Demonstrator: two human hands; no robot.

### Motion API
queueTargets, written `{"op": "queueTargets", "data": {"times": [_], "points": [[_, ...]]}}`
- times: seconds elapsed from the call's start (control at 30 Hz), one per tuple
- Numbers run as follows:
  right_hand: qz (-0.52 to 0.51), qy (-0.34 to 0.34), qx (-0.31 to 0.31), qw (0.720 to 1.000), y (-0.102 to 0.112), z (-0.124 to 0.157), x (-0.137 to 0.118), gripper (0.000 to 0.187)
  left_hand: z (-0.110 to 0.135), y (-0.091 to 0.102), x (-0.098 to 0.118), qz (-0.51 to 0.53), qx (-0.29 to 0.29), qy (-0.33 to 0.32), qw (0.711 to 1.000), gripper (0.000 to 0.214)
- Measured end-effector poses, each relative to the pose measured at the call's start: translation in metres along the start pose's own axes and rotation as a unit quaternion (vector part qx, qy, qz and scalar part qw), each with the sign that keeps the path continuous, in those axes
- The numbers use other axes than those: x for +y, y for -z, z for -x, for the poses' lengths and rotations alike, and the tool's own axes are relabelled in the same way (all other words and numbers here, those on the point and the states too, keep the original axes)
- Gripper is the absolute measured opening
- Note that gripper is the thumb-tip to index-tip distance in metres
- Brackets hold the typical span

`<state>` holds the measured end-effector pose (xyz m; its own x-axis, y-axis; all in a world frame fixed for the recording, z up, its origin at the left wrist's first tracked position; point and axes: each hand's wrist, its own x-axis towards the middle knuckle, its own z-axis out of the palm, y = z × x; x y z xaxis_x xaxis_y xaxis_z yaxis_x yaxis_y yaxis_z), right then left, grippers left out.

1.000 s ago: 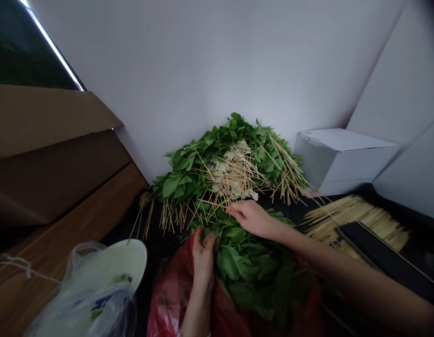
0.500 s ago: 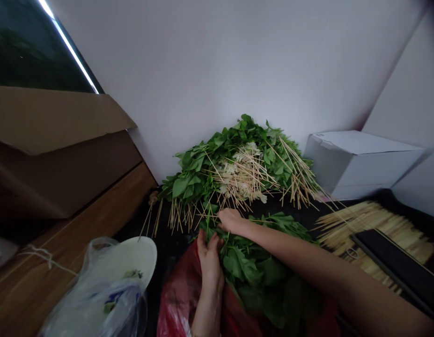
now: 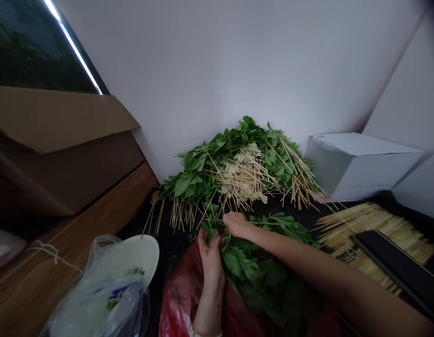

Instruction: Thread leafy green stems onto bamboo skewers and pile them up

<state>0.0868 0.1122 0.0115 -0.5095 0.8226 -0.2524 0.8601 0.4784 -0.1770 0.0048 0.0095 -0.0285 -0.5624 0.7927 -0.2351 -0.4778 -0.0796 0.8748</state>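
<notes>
My left hand [image 3: 212,257] is closed on the stems of some leafy greens [image 3: 210,229], its fingers pointing away from me. Just to its right my right hand [image 3: 235,224] is shut, seemingly on a thin bamboo skewer [image 3: 266,223] that shows on its far side; its fingertips are hidden. Beneath both hands a red plastic bag [image 3: 178,290] holds a heap of loose leafy greens [image 3: 245,267]. Behind them, against the wall, lies a pile of skewered greens [image 3: 192,180], with pale skewered pieces [image 3: 250,157] in the middle.
At the left are a plate [image 3: 151,252] partly covered by a clear plastic bag [image 3: 93,304], and a cardboard box [image 3: 69,173]. On the right lie many bare skewers [image 3: 381,229] with a black flat object [image 3: 395,262] on them. A white box [image 3: 364,164] stands behind.
The view has shifted slightly. My right hand has moved a little to the right; my left hand stays at the greens with almost the same grip.
</notes>
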Motion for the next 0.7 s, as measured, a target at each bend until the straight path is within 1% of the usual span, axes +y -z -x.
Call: {"op": "queueTargets", "data": {"times": [0.1, 0.23, 0.33, 0.4, 0.5, 0.57, 0.63, 0.67, 0.7], "points": [[-0.024, -0.010, -0.007, 1.000, 0.005, 0.006, 0.008, 0.038, 0.001, 0.000, 0.000, -0.002, -0.003, -0.009, 1.000, 0.072], [-0.074, 0.005, 0.017, 0.997, 0.008, 0.013, 0.025, 0.037, 0.001, 0.000, -0.001, -0.014, -0.008, -0.007, 1.000, 0.083], [-0.131, 0.048, 0.059, 0.988, 0.014, 0.018, 0.033, 0.023, -0.002, 0.000, -0.003, -0.014, -0.003, -0.007, 1.000, 0.086], [-0.176, 0.081, 0.103, 0.976, 0.024, 0.023, 0.034, 0.013, -0.003, 0.001, -0.004, -0.015, -0.009, -0.011, 1.000, 0.085], [-0.242, 0.126, 0.173, 0.946, 0.048, 0.037, 0.033, 0.014, -0.004, 0.004, -0.006, -0.022, -0.025, -0.020, 0.999, 0.076], [-0.278, 0.150, 0.204, 0.927, 0.066, 0.049, 0.035, 0.017, -0.004, 0.005, -0.005, -0.034, -0.045, -0.024, 0.998, 0.064], [-0.306, 0.172, 0.211, 0.912, 0.080, 0.064, 0.040, 0.017, -0.003, 0.006, -0.004, -0.043, -0.068, -0.042, 0.996, 0.048], [-0.323, 0.184, 0.200, 0.906, 0.085, 0.072, 0.043, 0.017, -0.003, 0.006, -0.003, -0.042, -0.078, -0.054, 0.995, 0.041], [-0.346, 0.197, 0.169, 0.902, 0.087, 0.079, 0.046, 0.017, -0.002, 0.007, -0.002, -0.040, -0.086, -0.069, 0.993, 0.035]]}}
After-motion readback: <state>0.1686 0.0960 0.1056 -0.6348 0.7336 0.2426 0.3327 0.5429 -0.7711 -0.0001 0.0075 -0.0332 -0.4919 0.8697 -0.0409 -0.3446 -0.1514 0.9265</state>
